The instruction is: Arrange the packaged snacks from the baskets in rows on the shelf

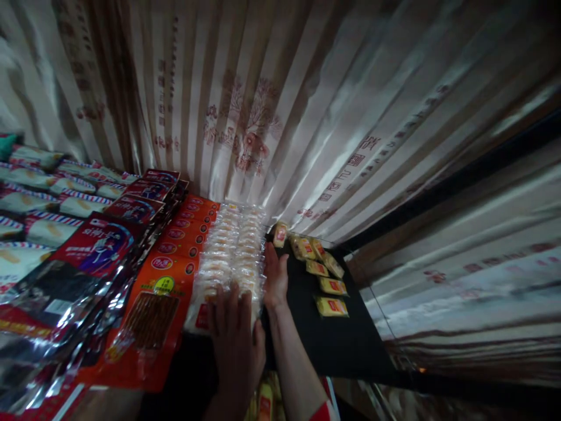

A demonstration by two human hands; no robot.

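Note:
A row of clear packets of pale biscuits (232, 251) lies on a dark shelf (346, 345), running away from me. My left hand (234, 339) rests flat on the near end of that row, fingers stretched out. My right hand (275, 275) lies along the row's right side, fingers extended and touching the packets. Neither hand grips anything.
Orange snack packets (162, 298) lie left of the biscuits, then red and dark foil packets (100, 245) and striped packets (44, 199). Several small yellow packets (326, 280) sit to the right on the shelf. A glossy striped curtain (280, 105) hangs behind.

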